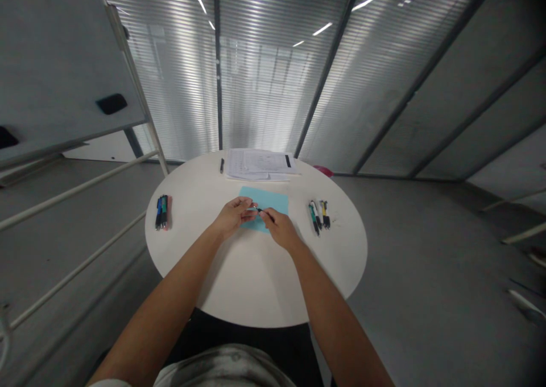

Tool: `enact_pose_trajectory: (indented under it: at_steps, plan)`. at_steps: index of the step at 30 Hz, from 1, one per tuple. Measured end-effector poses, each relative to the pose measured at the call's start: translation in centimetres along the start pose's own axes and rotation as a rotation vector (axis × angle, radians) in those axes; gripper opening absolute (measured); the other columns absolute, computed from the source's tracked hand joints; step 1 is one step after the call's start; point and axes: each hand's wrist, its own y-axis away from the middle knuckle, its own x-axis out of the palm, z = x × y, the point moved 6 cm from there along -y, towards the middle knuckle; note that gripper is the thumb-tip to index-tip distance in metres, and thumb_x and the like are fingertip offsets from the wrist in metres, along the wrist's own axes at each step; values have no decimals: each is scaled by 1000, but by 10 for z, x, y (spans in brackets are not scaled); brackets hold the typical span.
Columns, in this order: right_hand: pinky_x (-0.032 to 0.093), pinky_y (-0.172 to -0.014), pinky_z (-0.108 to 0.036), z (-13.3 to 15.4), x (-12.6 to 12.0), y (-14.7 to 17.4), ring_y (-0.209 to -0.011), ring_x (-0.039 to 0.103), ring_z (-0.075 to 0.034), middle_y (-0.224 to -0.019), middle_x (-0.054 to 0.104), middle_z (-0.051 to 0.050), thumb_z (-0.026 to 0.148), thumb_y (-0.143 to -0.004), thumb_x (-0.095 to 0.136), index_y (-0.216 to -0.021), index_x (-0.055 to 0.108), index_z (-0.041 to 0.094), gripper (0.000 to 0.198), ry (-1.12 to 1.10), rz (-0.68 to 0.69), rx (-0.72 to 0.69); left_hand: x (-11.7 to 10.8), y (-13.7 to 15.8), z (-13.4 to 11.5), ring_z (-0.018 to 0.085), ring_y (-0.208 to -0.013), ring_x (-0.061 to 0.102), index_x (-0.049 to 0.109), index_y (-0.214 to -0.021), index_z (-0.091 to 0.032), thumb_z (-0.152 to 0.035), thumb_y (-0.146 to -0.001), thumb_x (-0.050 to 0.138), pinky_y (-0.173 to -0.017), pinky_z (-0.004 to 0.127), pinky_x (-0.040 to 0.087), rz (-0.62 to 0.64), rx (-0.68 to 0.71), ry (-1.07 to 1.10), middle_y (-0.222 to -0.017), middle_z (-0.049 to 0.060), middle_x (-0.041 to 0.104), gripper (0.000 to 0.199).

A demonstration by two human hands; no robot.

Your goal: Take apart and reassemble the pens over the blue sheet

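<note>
Over a light-blue sheet (265, 197) in the middle of the table, my two hands meet. My right hand (279, 227) is closed around a dark pen (260, 210), whose thin, pale end points toward my left fingers. The fingers of my left hand (232, 216) are curled and pinched close to that end. Whatever they hold is too small to make out. Right of the sheet lie several pens (314, 216) with green, white and yellow parts. Several blue and green pens (161, 211) lie at the table's left side, on something reddish.
The white oval table (256, 296) stands before me. Stacked papers (260, 164) lie at its far edge, with a dark pen-like object (222, 165) beside them. A whiteboard frame (147, 114) stands at left, and a glass wall with blinds (260, 79) is behind the table.
</note>
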Motion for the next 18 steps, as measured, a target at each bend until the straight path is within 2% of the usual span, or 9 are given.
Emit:
enact_pose_trajectory:
  at_steps: [7,13,18]
  plan:
    - [38,-61,-23,-3,1,-1,-64,53,-14,-69,60,0,48,-93,36,-89,61,22,36,-8,-13,12,-2,-1,-1,13,-71,65,61,-87,-14,-31,-72,75,-69,29,52,-12,41,-50,-98,9,66,26]
    - [37,-60,-23,-2,1,-1,-63,52,-13,-70,59,0,49,-93,36,-87,61,22,37,17,-35,10,-5,-2,3,11,-62,60,66,-85,-13,-29,-65,78,-61,25,48,-63,49,-216,-75,4,64,28]
    - [38,-63,-23,-2,1,-2,-66,53,-13,-75,61,0,48,-93,38,-91,60,22,34,32,-31,-3,-1,-2,3,10,-59,57,69,-84,-15,-32,-67,75,-57,22,45,-38,104,-353,-71,3,63,25]
